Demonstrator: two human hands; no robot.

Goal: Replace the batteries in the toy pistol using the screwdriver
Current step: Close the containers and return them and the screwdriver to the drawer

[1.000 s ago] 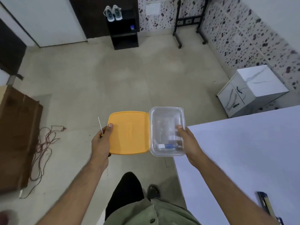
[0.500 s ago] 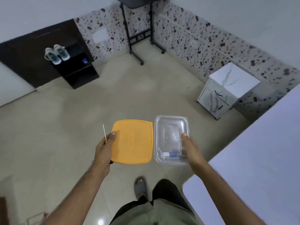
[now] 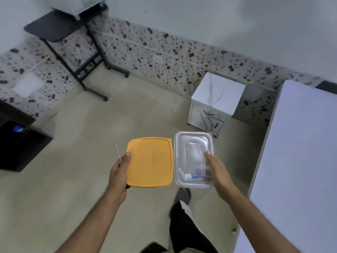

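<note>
The left hand (image 3: 119,172) grips the orange lid (image 3: 150,162) and a thin metal screwdriver shaft (image 3: 118,155) poking up beside its thumb. The right hand (image 3: 218,173) grasps the clear plastic container (image 3: 193,159), held just right of the lid; inside, at its near end, lie what may be batteries (image 3: 194,176), blurred white and blue.

The lid (image 3: 150,162) gripped in the left hand (image 3: 119,172) is matt orange plastic, faintly textured. Beside that hand's thumb pokes up a thin, shiny metal shaft (image 3: 118,153) (its handle is hidden). The box (image 3: 193,159) held by the right hand (image 3: 218,173) is clear, glossy plastic. Beyond both hands the floor (image 3: 113,121) looks like smooth, pale tile, and the cabinet (image 3: 217,102) past the right hand has a marble-look finish.
</note>
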